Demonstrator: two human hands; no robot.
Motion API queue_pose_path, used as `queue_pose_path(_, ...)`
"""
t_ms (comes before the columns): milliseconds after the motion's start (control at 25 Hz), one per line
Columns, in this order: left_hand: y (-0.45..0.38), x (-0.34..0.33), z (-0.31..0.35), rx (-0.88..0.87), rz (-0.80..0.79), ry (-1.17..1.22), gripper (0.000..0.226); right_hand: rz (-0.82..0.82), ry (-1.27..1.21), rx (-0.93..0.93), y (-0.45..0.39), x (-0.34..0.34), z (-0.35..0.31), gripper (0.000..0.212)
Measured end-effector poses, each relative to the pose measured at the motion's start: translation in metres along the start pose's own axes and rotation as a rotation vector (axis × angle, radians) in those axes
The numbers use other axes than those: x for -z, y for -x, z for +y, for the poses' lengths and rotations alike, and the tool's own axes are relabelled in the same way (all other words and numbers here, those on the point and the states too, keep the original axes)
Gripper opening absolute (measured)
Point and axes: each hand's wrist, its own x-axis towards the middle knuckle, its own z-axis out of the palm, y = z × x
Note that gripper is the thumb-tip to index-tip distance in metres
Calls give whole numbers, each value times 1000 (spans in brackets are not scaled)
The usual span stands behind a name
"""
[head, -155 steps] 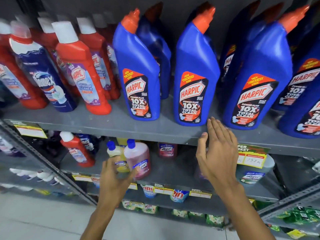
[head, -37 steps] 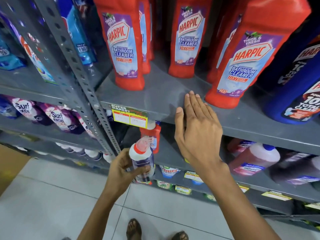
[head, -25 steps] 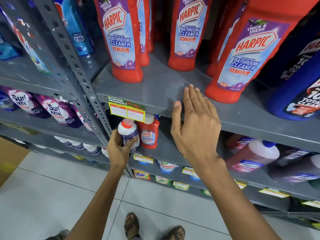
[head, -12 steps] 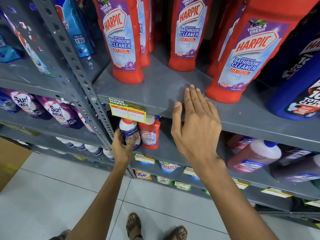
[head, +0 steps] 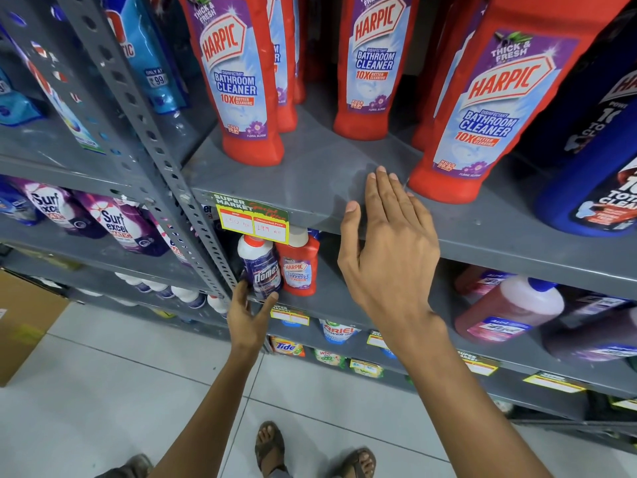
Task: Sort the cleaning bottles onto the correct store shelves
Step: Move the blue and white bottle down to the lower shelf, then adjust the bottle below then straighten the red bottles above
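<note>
Low in the middle of the frame, our left hand (head: 250,315) curls its fingers and thumb round the bottom of the Domex bottle (head: 262,270). The bottle stands on the lower shelf (head: 329,298), just beside a small red Harpic bottle (head: 300,267). To the right, our right hand (head: 389,253) lies flat on the upper shelf (head: 310,174) — fingers straight, holding nothing.

We've moved the Domex btl (head: 262,270) w/ our left hand (head: 250,315) from mid-air onto the lower shelf (head: 331,298), now upright just beside the small red Harpic btl (head: 300,267), fingers (head: 242,288) at its base.
</note>
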Motion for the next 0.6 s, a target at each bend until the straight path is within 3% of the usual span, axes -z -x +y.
queue_pose_path(240, 12, 0, -3, 88, 55, 88, 79, -2, -5, -7, 0, 0, -1, 52)
queue_pose_path(360, 22, -1, 1, 94, 91, 75, 49, 9, -14, -8, 0, 0, -1, 52)
queue_pose_path(600, 44, -12, 10, 1, -153, -147, 26, 22, -19, -12, 1, -1, -1, 51)
